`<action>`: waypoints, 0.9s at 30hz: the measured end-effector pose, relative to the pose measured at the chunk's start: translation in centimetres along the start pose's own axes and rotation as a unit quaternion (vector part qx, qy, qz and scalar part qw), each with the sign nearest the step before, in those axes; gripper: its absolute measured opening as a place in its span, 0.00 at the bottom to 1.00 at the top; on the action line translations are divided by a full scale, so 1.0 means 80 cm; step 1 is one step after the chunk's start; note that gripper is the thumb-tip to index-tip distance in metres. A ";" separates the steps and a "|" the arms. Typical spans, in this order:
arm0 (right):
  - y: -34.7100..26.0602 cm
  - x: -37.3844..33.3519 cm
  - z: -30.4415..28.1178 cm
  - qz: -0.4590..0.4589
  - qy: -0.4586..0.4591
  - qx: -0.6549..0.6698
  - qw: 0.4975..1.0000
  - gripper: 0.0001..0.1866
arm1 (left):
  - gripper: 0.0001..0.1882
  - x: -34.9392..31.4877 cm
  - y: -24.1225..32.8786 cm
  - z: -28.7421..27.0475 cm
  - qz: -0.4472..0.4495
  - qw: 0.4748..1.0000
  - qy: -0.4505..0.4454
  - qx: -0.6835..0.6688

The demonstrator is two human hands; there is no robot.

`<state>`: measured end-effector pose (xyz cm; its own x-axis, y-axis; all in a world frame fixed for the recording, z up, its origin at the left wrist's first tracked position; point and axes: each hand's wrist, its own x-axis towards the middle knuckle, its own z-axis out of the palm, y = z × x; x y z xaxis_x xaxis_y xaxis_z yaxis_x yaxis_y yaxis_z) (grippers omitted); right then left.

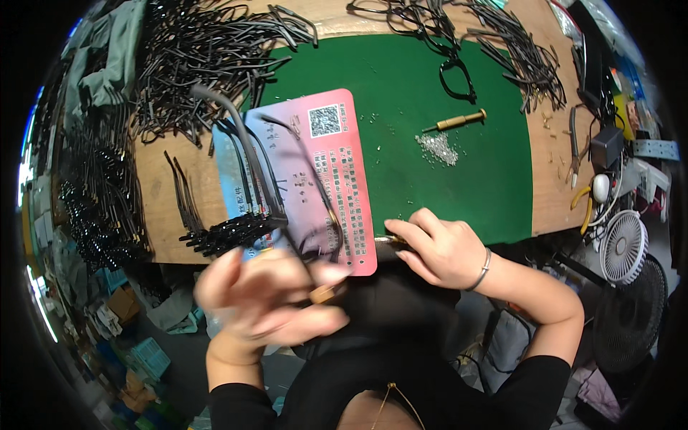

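My left hand (269, 297), smeared by motion, is over the front edge of the table. A dark curved eyeglass temple (247, 132) runs down into its pinched fingers, with a tan end (322, 294) between thumb and finger. My right hand (441, 247) is closed at the front edge of the green mat, pinching a slim brass-coloured tool (389, 239) that the fingers mostly hide. Under the left hand's side lies a pink and blue printed mat (362, 215), bearing a bunch of black temples (240, 233) and blurred dark eyeglass parts (330, 208).
On the green mat (459, 193) lie a brass screwdriver (459, 121), a heap of tiny clear or silvery pieces (437, 149) and black glasses frames (456, 79). Piles of dark temples (208, 64) cover the left, with more temples (527, 54) at back right. A white fan (623, 246) stands right.
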<state>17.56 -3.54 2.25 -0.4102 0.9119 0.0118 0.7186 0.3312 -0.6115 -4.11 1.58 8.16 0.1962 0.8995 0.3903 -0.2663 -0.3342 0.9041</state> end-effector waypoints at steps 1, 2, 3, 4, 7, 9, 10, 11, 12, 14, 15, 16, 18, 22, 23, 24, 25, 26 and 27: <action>0.002 -0.003 -0.001 0.004 0.006 0.011 1.000 0.19 | 0.20 -0.002 0.018 -0.025 -0.032 0.996 0.012 -0.087; 0.008 -0.008 0.001 0.012 0.009 0.022 1.000 0.19 | 0.18 -0.006 0.030 -0.052 -0.063 0.982 0.029 -0.177; 0.012 -0.008 -0.005 0.009 0.016 0.036 0.999 0.18 | 0.17 -0.004 0.054 -0.098 -0.085 0.971 -0.011 -0.225; 0.014 -0.008 -0.006 0.026 0.022 0.064 0.997 0.17 | 0.16 -0.005 0.074 -0.145 -0.110 0.955 -0.047 -0.272; 0.011 -0.001 -0.008 0.018 0.012 0.053 0.998 0.16 | 0.15 -0.014 0.132 -0.133 -0.191 0.972 0.106 -0.082; 0.013 0.001 -0.007 0.020 0.016 0.063 0.998 0.16 | 0.11 -0.019 0.120 -0.137 -0.159 0.980 0.097 0.075; 0.013 0.003 -0.006 0.021 0.012 0.073 0.997 0.16 | 0.09 -0.011 0.112 -0.124 -0.169 0.959 0.138 0.182; 0.015 0.003 -0.006 0.025 0.010 0.080 0.996 0.16 | 0.07 -0.001 0.099 -0.108 -0.178 0.926 0.175 0.282; 0.015 0.002 -0.006 0.027 0.010 0.075 0.997 0.16 | 0.05 0.008 0.086 -0.098 -0.162 0.920 0.152 0.323; 0.016 -0.003 -0.006 0.025 0.002 0.061 0.998 0.15 | 0.05 0.020 0.053 -0.079 -0.149 0.899 0.082 0.404; 0.015 -0.005 -0.006 0.022 -0.003 0.055 0.998 0.15 | 0.05 0.022 0.038 -0.068 -0.149 0.882 0.037 0.446; 0.012 -0.004 -0.009 0.017 0.003 0.063 0.998 0.16 | 0.07 0.020 0.018 -0.066 -0.045 0.841 -0.067 0.535; 0.012 -0.003 -0.009 0.010 0.018 0.066 0.998 0.15 | 0.11 0.007 -0.035 -0.075 0.041 0.745 -0.228 0.625; 0.016 -0.006 -0.011 0.029 0.013 0.069 0.997 0.15 | 0.21 0.012 -0.042 -0.084 0.086 0.720 -0.276 0.631; 0.016 -0.004 -0.012 0.029 0.010 0.068 0.997 0.15 | 0.25 0.014 -0.037 -0.093 0.070 0.721 -0.288 0.626; 0.014 -0.003 -0.011 0.042 0.008 0.073 0.996 0.15 | 0.27 0.014 -0.031 -0.099 0.042 0.710 -0.256 0.654; 0.013 -0.003 -0.011 0.051 0.005 0.067 0.996 0.14 | 0.29 0.012 -0.030 -0.105 0.016 0.702 -0.222 0.677; 0.010 0.002 -0.013 0.047 0.001 0.069 0.997 0.14 | 0.29 0.001 -0.025 -0.117 -0.030 0.701 -0.165 0.693; 0.006 0.005 -0.015 0.042 -0.004 0.070 0.997 0.14 | 0.26 -0.016 -0.028 -0.127 -0.118 0.705 -0.175 0.678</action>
<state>18.38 -2.70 2.88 -0.3567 0.9329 -0.0491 0.6657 0.2170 -0.7140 -13.35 4.01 3.87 0.3683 0.9297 0.0066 0.9115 -0.3625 0.1942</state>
